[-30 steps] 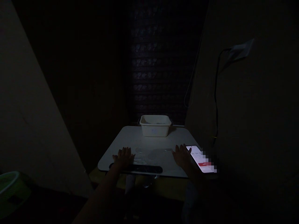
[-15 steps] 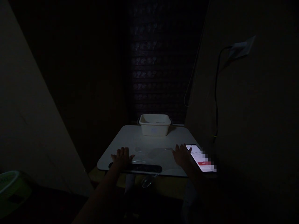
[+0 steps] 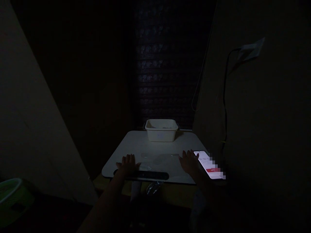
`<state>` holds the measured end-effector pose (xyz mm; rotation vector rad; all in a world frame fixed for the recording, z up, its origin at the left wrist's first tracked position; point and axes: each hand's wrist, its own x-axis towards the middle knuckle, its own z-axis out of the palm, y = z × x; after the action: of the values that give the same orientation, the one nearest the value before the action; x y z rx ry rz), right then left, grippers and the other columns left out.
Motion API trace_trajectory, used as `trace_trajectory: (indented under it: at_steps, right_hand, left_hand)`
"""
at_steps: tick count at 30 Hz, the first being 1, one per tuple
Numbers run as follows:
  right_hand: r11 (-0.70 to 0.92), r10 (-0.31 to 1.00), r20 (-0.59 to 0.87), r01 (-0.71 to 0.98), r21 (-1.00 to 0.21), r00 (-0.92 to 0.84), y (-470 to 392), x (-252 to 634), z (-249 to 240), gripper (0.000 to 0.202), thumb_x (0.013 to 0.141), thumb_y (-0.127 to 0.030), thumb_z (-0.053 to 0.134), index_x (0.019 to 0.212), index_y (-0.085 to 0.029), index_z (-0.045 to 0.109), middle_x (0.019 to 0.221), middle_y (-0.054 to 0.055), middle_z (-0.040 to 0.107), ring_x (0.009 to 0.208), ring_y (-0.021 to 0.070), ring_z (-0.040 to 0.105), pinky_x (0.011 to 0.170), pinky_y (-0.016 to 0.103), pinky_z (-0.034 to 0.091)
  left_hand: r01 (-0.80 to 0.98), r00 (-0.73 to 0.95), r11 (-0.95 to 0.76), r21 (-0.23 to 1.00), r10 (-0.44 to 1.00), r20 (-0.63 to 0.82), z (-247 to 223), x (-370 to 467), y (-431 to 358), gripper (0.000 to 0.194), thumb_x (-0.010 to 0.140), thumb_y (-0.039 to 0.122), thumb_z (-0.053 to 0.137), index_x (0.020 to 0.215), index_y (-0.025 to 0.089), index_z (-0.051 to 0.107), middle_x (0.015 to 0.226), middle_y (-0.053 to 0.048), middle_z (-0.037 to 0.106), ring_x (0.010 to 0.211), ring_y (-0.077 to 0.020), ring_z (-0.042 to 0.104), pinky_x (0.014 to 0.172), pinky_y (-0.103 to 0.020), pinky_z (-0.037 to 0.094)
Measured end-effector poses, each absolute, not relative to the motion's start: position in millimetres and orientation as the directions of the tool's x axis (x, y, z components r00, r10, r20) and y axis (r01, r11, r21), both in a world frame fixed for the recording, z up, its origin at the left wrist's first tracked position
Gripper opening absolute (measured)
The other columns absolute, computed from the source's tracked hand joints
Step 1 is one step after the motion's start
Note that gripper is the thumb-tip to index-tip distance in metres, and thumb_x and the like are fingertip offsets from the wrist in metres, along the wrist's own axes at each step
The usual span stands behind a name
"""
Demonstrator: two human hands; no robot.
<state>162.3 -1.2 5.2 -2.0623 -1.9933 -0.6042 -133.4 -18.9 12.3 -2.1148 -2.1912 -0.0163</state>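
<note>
My left hand [image 3: 128, 164] lies flat on the small white table [image 3: 136, 137], fingers spread, just behind the dark slot [image 3: 150, 175] along its front edge. My right hand [image 3: 188, 161] rests on the right side of the table, fingers apart and holding nothing. Its thumb touches or overlaps the edge of a lit phone [image 3: 206, 164], which lies at the table's right side. Between my hands is something clear and shiny [image 3: 145, 168], like thin plastic; its outline is hard to make out in the dark.
A white tub [image 3: 161, 135] with side handles stands at the table's far edge, its contents unclear. Crinkled clear plastic [image 3: 154, 187] shows below the front edge. A cable [image 3: 224, 97] hangs from a wall socket [image 3: 251, 50] on the right. A green basket [image 3: 14, 197] sits low left.
Both hands stay in nearly the same places. The view has shifted very slightly, and the glints on the clear plastic look different.
</note>
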Motion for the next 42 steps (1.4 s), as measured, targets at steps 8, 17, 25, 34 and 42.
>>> trace_trajectory:
  at_steps: [8, 17, 25, 34, 42]
  right_hand:
    - [-0.072, 0.914, 0.404, 0.992, 0.107, 0.023, -2.2, 162.5, 7.4, 0.046, 0.073, -0.042, 0.024, 0.104, -0.01, 0.04, 0.104, 0.018, 0.042, 0.104, 0.0314, 0.02, 0.078, 0.051, 0.007]
    - [0.037, 0.934, 0.35, 0.993, 0.111, -0.074, -6.0, 150.0, 14.5, 0.04, 0.074, -0.042, 0.021, 0.108, -0.024, 0.035, 0.114, 0.009, 0.034, 0.108, 0.0264, 0.015, 0.08, 0.05, 0.005]
    - [0.045, 0.916, 0.395, 0.996, 0.076, -0.072, -9.1, 156.3, 27.1, 0.039, 0.076, -0.038, 0.018, 0.106, -0.022, 0.038, 0.11, 0.009, 0.039, 0.106, 0.0246, 0.019, 0.081, 0.047, 0.009]
    - [0.159, 0.937, 0.297, 0.982, 0.106, -0.184, -15.7, 150.1, 16.2, 0.044, 0.075, -0.043, 0.013, 0.11, -0.024, 0.033, 0.117, 0.007, 0.031, 0.109, 0.0248, 0.012, 0.081, 0.048, 0.005]
    - [0.153, 0.97, 0.175, 0.984, 0.092, -0.168, -18.5, 155.1, 10.1, 0.049, 0.073, -0.047, 0.011, 0.115, -0.025, 0.024, 0.121, 0.008, 0.022, 0.11, 0.0254, 0.005, 0.08, 0.05, 0.004]
  left_hand:
    - [0.992, -0.044, 0.054, -0.118, 0.996, 0.083, 17.5, -132.1, -22.7, 0.06, 0.067, 0.054, 0.018, 0.116, 0.019, 0.02, 0.121, -0.014, 0.022, 0.105, -0.0351, 0.017, 0.072, -0.059, 0.014]
    - [0.991, 0.087, -0.089, -0.102, 0.996, -0.027, 37.3, -99.6, -21.4, 0.052, 0.069, 0.051, 0.013, 0.116, 0.028, 0.017, 0.125, -0.005, 0.014, 0.109, -0.031, 0.007, 0.075, -0.056, 0.015]
    - [0.993, 0.036, -0.039, -0.107, 0.999, -0.023, 38.6, -106.7, -28.5, 0.051, 0.071, 0.048, 0.012, 0.115, 0.025, 0.021, 0.123, -0.008, 0.019, 0.108, -0.0317, 0.012, 0.074, -0.055, 0.017]
    - [0.989, 0.073, -0.067, -0.135, 0.996, 0.042, 24.8, -111.5, -20.3, 0.047, 0.072, 0.045, 0.015, 0.114, 0.025, 0.023, 0.121, -0.009, 0.024, 0.107, -0.0325, 0.016, 0.073, -0.054, 0.02]
    - [0.983, 0.112, -0.102, -0.153, 0.992, 0.062, 21.5, -122.2, -20.1, 0.045, 0.072, 0.045, 0.017, 0.114, 0.027, 0.023, 0.121, -0.007, 0.025, 0.107, -0.0321, 0.015, 0.074, -0.054, 0.018]
